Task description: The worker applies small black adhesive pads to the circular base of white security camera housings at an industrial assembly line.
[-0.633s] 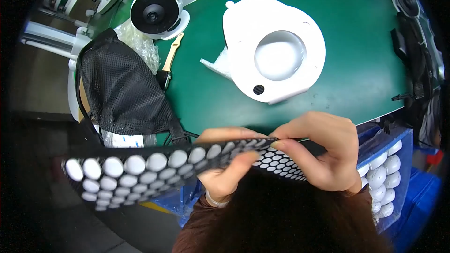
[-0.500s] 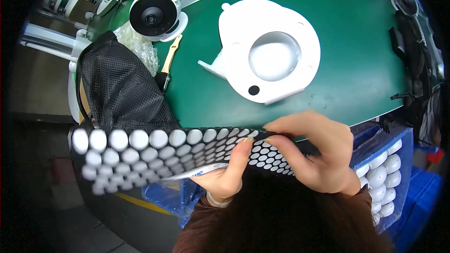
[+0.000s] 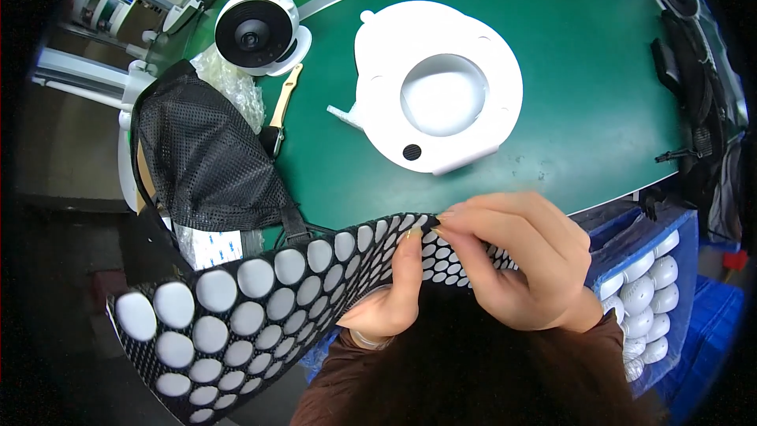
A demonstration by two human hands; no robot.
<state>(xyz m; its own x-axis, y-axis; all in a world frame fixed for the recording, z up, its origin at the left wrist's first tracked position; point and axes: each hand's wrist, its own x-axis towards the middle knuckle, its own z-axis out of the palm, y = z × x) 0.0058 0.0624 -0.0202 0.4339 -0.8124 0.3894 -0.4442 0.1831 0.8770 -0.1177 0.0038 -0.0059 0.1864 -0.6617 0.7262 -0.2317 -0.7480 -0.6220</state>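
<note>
A bendy black mesh sheet with rows of pale round dots sags in front of the table edge, its left end hanging low. My left hand is closed on it, thumb pressed over the dotted face and the other fingers hidden behind. My right hand pinches the sheet's upper edge between thumb and forefinger, close to the left thumb tip. Beyond the hands, a round white plastic housing lies on the green table. It has a large round recess and a small black mesh disc near its front.
On the left are a black mesh bag, bubble wrap, a brush with a pale handle and a white camera-like device. Rounded white parts fill a blue-lined bin at lower right. Black straps hang at far right.
The sheet's left end has swung down and nearer, showing larger dots. My right fingertips have shifted slightly left along the upper edge. A printed white sheet now shows below the mesh bag.
</note>
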